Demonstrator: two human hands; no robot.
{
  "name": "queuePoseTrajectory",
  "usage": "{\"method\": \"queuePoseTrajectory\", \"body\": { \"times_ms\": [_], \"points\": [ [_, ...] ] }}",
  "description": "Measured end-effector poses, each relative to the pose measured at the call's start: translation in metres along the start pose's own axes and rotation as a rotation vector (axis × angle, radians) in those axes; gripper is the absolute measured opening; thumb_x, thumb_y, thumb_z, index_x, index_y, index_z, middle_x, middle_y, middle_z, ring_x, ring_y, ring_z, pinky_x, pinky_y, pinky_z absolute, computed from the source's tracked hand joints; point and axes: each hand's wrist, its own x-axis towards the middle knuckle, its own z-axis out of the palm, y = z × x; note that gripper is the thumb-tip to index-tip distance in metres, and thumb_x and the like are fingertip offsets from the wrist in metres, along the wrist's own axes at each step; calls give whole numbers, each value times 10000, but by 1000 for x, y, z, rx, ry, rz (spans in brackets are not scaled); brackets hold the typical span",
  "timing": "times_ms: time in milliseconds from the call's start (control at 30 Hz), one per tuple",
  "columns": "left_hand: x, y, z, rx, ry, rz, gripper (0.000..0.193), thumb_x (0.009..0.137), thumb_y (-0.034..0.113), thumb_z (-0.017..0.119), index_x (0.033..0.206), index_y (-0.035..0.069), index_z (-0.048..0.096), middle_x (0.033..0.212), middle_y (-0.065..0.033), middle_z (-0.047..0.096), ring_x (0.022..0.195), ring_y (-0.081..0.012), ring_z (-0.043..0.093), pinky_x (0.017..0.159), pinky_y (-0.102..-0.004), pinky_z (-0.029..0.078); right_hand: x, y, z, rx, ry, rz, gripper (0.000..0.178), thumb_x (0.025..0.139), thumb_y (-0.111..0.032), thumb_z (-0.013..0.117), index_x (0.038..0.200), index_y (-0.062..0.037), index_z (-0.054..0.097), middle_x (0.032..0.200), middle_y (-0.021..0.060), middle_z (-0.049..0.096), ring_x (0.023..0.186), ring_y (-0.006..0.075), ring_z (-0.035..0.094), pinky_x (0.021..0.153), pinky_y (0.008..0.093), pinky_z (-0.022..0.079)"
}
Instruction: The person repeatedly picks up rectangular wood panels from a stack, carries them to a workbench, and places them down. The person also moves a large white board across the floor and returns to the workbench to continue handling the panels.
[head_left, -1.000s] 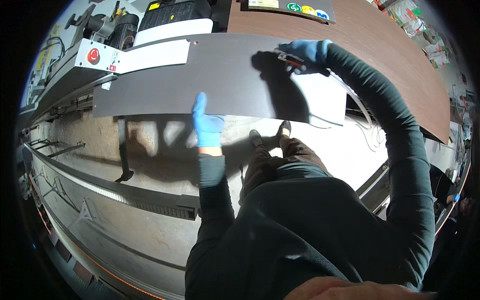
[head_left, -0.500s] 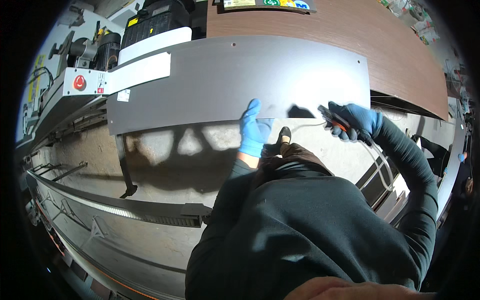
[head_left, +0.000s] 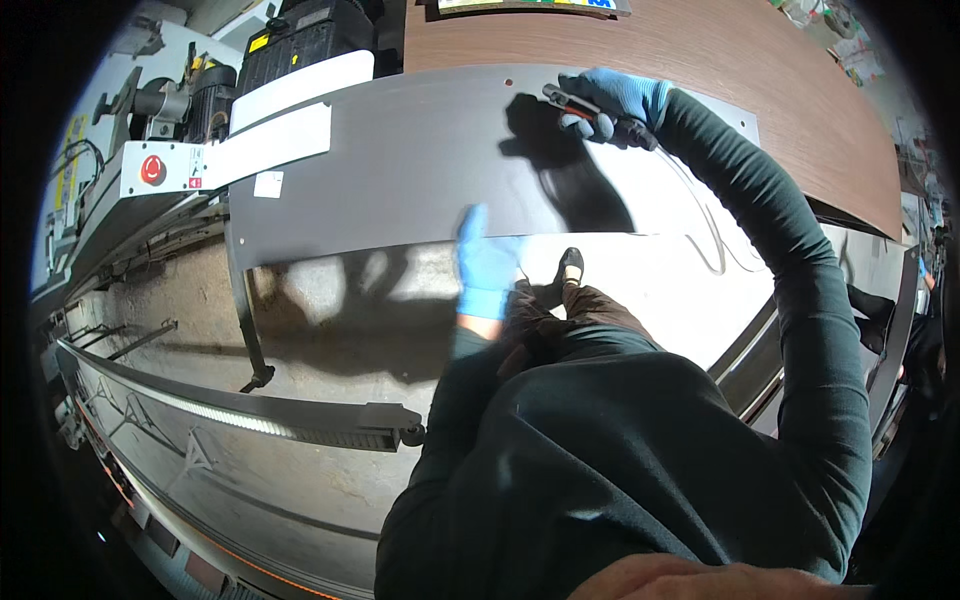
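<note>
A long grey panel [head_left: 400, 170] with small holes lies across the work surface in front of me. My right hand [head_left: 615, 105], in a blue and black glove, grips a black and orange air blow gun [head_left: 572, 103] above the panel's far right part. A thin pale hose [head_left: 705, 205] trails from its handle toward my right side. Close to the panel's near edge, my left hand [head_left: 485, 265] in a blue glove is open, its fingers stretched and somewhat blurred, holding nothing. Whether it touches the edge, I cannot tell.
A machine with a red emergency stop button [head_left: 152, 169] stands at the left, its white guard strip [head_left: 270, 150] reaching over the panel. Behind the panel is a brown wood-grain board [head_left: 700, 50]. A dark metal rail [head_left: 250, 408] runs along the lower left.
My right hand has moved forward and left with the air blow gun, over the panel. The panel has shifted to the right relative to the machine. My left hand has moved slightly left.
</note>
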Motion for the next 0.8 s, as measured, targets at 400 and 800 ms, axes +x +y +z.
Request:
{"method": "queuePoseTrajectory", "body": {
  "times_ms": [400,800],
  "points": [
    [2,-15,-44,1011,17,227,257,980,169,655,1188,20,681,1125,-91,709,1021,-243,679,930,-380,558,29,8,18,-698,-171,-227,271,927,-262,753,1020,-15,694,788,91,713,595,133,675,491,224,534],
    [21,-215,-20,-33,-352,-447,748,1027,348,626,1504,-149,332,1495,-212,473,1388,-264,439,1215,-388,294,16,25,13,53,-125,182,235,1051,-167,565,1111,39,661,854,141,730,607,164,695,492,242,587]
  ]
}}
